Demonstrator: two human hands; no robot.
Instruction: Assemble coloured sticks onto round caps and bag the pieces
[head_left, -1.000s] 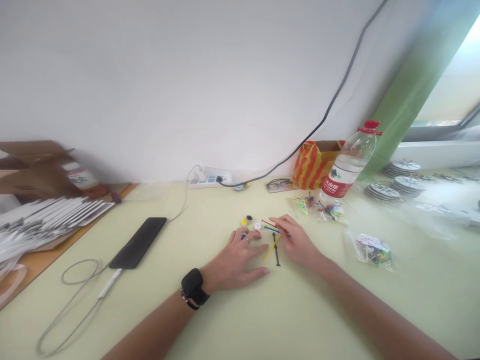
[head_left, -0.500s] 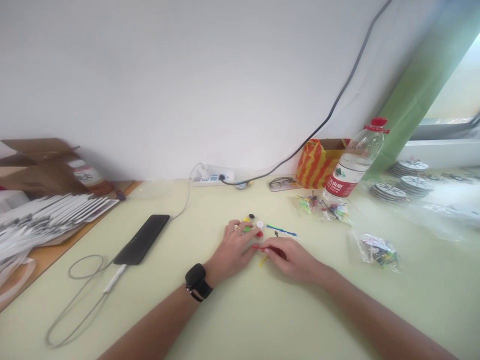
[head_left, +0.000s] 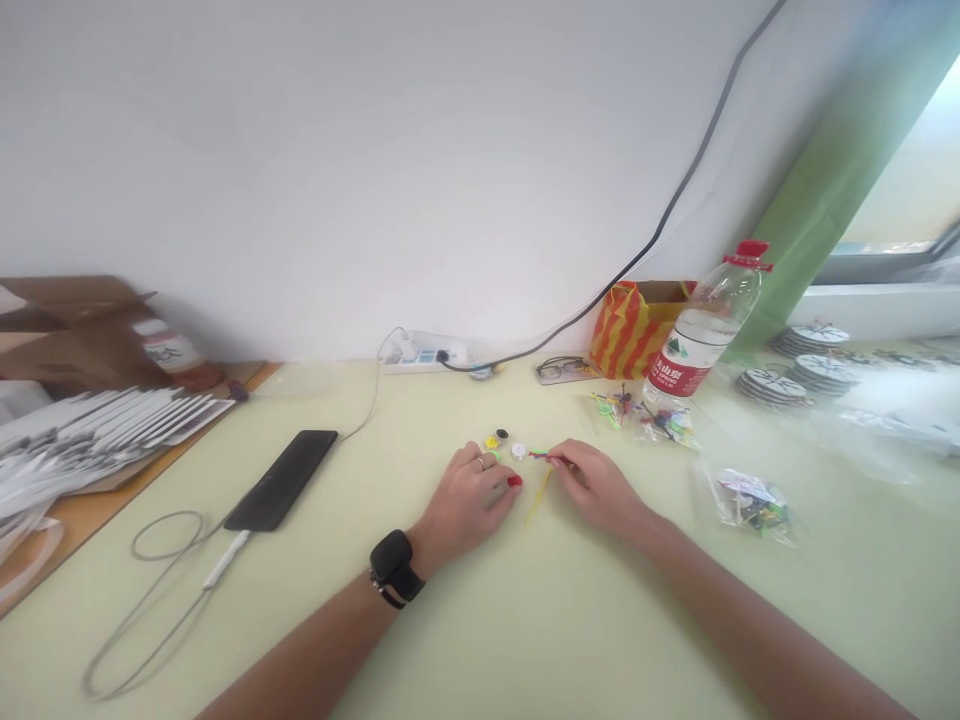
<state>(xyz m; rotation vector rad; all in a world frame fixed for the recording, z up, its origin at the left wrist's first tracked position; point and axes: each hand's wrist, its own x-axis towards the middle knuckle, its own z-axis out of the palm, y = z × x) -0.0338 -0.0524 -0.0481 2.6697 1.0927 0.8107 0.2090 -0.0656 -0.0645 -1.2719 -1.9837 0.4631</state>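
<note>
My left hand (head_left: 469, 500), with a ring and a black watch (head_left: 392, 557), rests low over the table. Its thumb and forefinger close around a small round red plastic piece (head_left: 514, 481). Pinched in my right hand (head_left: 596, 490) are thin plastic pointers (head_left: 538, 455) in blue, green and red. A yellow pointer (head_left: 538, 498) slants down below those fingertips; whether it is gripped too, I cannot tell. Just beyond my hands lie small round pieces: a white one (head_left: 518, 452), a yellow one (head_left: 491, 442) and a black one (head_left: 502, 434). A green piece (head_left: 495, 456) is partly hidden by my left fingers.
A black phone (head_left: 281, 480) with a cable lies left. Bags of coloured parts (head_left: 754, 500), a water bottle (head_left: 694, 335) and stacked discs (head_left: 771, 386) stand right. Along the wall are a power strip (head_left: 424, 358), glasses (head_left: 562, 368) and a striped bag (head_left: 634, 328).
My right hand has moved slightly away from me and now holds the blue pointer along with the red one. The red round piece has come nearer, between my left fingers.
</note>
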